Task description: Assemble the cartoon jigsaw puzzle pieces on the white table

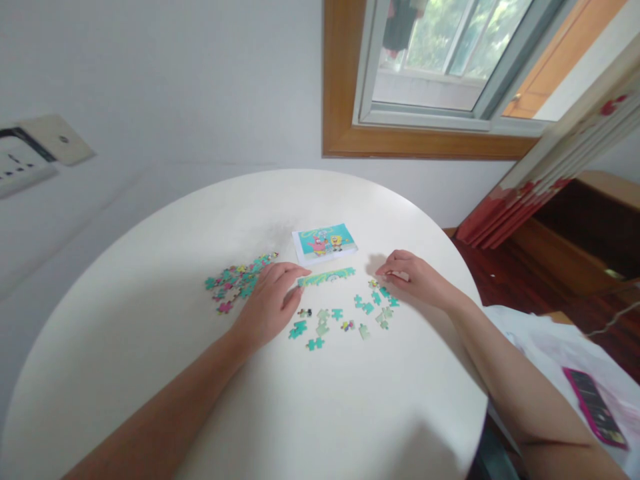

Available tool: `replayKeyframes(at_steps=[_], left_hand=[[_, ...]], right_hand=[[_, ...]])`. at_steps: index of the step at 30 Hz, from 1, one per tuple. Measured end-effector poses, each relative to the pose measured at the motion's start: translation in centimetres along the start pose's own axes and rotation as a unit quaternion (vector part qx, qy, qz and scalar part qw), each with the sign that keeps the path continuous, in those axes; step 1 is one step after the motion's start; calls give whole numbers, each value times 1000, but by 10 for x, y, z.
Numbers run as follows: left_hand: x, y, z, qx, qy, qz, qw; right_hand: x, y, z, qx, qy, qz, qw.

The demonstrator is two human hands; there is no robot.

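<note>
A narrow strip of joined jigsaw puzzle pieces [327, 277], green with yellow swirls, lies on the white round table. At its left end is my left hand [270, 300], its forefinger at the upper edge and its thumb at the lower edge. My right hand [415, 277] is beyond the strip's right end, thumb and forefinger close together; whatever they pinch cannot be made out. Below its fingertips lies a yellowish puzzle piece [373, 283]. Several loose puzzle pieces [323, 323], mostly teal and pale green, lie scattered nearer me. Behind the strip rests a cartoon picture card [325, 243].
A heap of puzzle pieces [235, 280] lies left of my left hand, partly covered by it. The round table [125, 320] reaches towards a wall and a window [430, 67]. At the lower right, a phone with a pink edge [595, 407] lies on white material.
</note>
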State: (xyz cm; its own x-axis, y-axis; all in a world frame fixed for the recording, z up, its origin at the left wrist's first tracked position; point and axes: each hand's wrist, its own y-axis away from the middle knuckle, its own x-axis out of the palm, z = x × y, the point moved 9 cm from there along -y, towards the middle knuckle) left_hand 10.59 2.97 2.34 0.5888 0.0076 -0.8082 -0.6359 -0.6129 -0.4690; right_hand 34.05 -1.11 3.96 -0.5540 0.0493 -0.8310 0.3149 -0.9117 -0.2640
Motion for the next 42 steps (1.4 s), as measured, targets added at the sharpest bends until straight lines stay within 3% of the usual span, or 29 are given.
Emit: replayKeyframes(at_steps=[28, 32, 35, 39, 42], left_hand=[[-1, -1, -1, -1, 0, -2, 1000], [0, -1, 0, 0, 1, -1, 1000], [1, -1, 0, 2, 2, 0, 1000], [1, -1, 0, 3, -2, -2, 1000], [2, -1, 0, 1, -3, 4, 1000]], right_hand=[[1, 0, -3, -1, -17, -1, 1000], [12, -2, 19, -35, 19, -20, 999], [36, -2, 50, -65, 51, -4, 997], [61, -2, 75, -50, 75, 16, 996], [69, -3, 79, -19, 92, 25, 995]])
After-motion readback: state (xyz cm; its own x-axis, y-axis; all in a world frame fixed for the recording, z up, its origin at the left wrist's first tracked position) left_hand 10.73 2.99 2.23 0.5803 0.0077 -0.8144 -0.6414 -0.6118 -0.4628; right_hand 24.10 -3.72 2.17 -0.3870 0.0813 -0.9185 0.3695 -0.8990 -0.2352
